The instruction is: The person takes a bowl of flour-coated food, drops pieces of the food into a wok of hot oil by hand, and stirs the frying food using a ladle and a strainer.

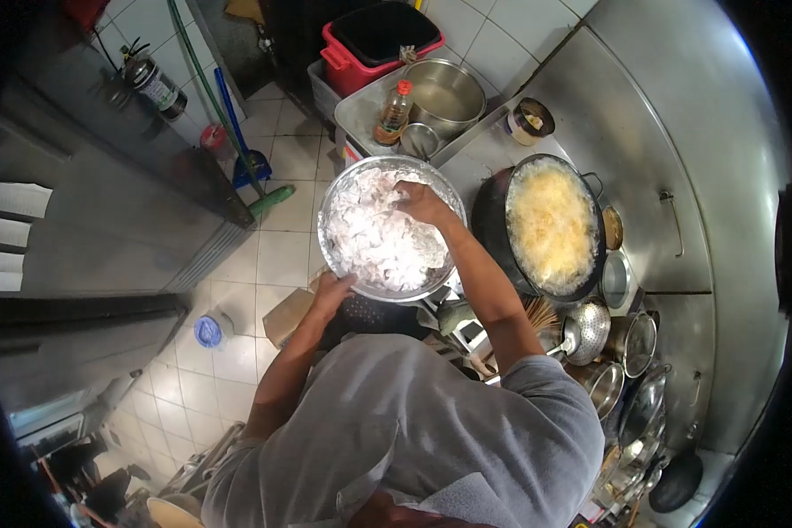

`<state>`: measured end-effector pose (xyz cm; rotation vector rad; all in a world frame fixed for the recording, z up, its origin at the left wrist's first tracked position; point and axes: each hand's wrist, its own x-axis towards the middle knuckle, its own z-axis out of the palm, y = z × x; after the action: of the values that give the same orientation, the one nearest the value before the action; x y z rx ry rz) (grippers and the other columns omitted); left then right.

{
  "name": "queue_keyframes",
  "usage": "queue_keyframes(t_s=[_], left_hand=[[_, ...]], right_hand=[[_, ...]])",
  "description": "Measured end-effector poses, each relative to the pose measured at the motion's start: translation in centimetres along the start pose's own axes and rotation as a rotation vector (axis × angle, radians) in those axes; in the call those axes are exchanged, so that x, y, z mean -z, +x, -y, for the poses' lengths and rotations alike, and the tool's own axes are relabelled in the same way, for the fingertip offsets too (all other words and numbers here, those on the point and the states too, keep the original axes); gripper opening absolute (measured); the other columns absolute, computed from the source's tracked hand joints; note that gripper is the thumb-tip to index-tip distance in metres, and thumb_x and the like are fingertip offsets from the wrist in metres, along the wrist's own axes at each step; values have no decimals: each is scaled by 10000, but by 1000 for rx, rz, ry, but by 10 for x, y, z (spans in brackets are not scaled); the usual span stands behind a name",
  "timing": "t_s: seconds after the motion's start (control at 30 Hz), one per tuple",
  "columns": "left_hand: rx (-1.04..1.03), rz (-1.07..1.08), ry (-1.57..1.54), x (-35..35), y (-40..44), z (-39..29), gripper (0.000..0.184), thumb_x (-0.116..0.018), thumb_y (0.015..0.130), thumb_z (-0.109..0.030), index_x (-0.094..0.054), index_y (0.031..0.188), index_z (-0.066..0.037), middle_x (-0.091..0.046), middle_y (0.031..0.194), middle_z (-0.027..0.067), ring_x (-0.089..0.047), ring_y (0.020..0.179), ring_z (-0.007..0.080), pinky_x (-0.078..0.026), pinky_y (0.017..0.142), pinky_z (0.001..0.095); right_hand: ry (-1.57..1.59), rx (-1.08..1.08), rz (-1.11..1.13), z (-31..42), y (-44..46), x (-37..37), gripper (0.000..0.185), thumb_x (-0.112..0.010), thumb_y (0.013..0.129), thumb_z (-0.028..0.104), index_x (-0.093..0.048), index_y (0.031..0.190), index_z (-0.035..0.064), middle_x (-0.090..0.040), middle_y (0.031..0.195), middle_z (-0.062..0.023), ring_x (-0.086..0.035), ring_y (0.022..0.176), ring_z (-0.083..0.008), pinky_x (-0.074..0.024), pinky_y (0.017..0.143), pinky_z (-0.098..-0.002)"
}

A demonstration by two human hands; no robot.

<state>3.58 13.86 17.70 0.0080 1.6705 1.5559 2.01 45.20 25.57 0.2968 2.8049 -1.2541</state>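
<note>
A large round metal bowl (327, 231) holds many white, flour-coated pieces (385, 236). My left hand (333, 292) grips the bowl's near left rim. Over the right part of the bowl, my right hand (420, 204) reaches into the white pieces with its fingers bent down; whatever its fingertips hold is hidden. Just right of the bowl stands a dark wok (493, 216) full of bubbling oil with pale golden food (552, 231) in it.
Behind the bowl, a metal tray (354, 113) bears a sauce bottle (393, 113) and a steel pot (446, 95). A perforated ladle (588, 330) and strainers (640, 343) lie right of my arm. A green-handled broom (271, 201) leans at the left.
</note>
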Motion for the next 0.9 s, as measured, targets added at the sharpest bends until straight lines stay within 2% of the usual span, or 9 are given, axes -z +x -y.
queue_keyframes(t_s=[0.17, 0.33, 0.4, 0.53, 0.6, 0.63, 0.7, 0.77, 0.9], left_hand=[[-3, 33, 1, 2, 1, 4, 376, -620, 872, -208, -574, 1156, 35, -653, 1017, 123, -643, 899, 216, -546, 750, 337], [-6, 60, -54, -3, 2, 3, 381, -617, 865, -196, -576, 1151, 54, -654, 979, 121, -645, 816, 196, -537, 654, 296], [-44, 37, -127, -8, -8, -7, 387, -616, 875, -189, -559, 1163, 62, -649, 995, 141, -650, 839, 214, -546, 685, 317], [1, 112, -33, -7, -11, -15, 396, -613, 885, -186, -534, 1171, 77, -632, 1036, 161, -651, 882, 231, -555, 730, 341], [-8, 34, -35, -9, -12, -17, 387, -607, 890, -172, -521, 1161, 90, -627, 1038, 167, -651, 894, 240, -561, 756, 349], [14, 46, -46, -8, -11, -17, 393, -618, 877, -160, -499, 1175, 67, -603, 1088, 169, -636, 926, 278, -557, 780, 402], [27, 39, -49, -13, -16, -24, 400, -621, 873, -157, -492, 1176, 70, -600, 1088, 171, -635, 927, 278, -558, 778, 403], [41, 26, -57, -13, -16, -23, 407, -623, 870, -154, -485, 1177, 73, -597, 1087, 173, -633, 928, 277, -560, 775, 404], [24, 40, -86, -13, -14, -22, 402, -624, 861, -143, -493, 1171, 78, -600, 1079, 170, -635, 912, 267, -562, 763, 391]], right_hand=[[-69, -44, -72, -1, -1, 4, 437, -724, 761, 253, -616, 1119, 26, -665, 1005, -188, -637, 931, -279, -478, 850, -358], [272, -40, -226, -1, -18, 6, 402, -744, 739, 179, -626, 1090, 22, -669, 964, -188, -643, 844, -258, -496, 781, -361], [34, 118, -298, -14, -28, 5, 391, -741, 744, 172, -623, 1077, 4, -669, 971, -185, -646, 815, -258, -502, 758, -359], [205, -109, -367, 16, -88, 60, 395, -741, 743, 174, -618, 1067, -16, -667, 966, -186, -651, 810, -241, -503, 749, -362], [199, -199, -461, 7, -125, 84, 409, -753, 742, 213, -627, 1064, -6, -662, 967, -207, -647, 845, -288, -507, 784, -370], [237, -228, -498, 14, -151, 100, 384, -734, 779, 160, -618, 1099, -18, -670, 982, -190, -653, 856, -270, -522, 772, -366], [243, -400, -526, 5, -193, 130, 383, -701, 801, 69, -587, 1156, -18, -659, 1047, -178, -649, 887, -238, -532, 773, -352], [68, -364, -626, -34, -237, 149, 357, -727, 778, 86, -621, 1115, 28, -665, 1029, -163, -652, 899, -241, -529, 781, -347], [-228, -589, -537, -82, -300, 182, 217, -676, 813, 211, -662, 949, 41, -684, 885, -160, -669, 759, -290, -528, 691, -383]])
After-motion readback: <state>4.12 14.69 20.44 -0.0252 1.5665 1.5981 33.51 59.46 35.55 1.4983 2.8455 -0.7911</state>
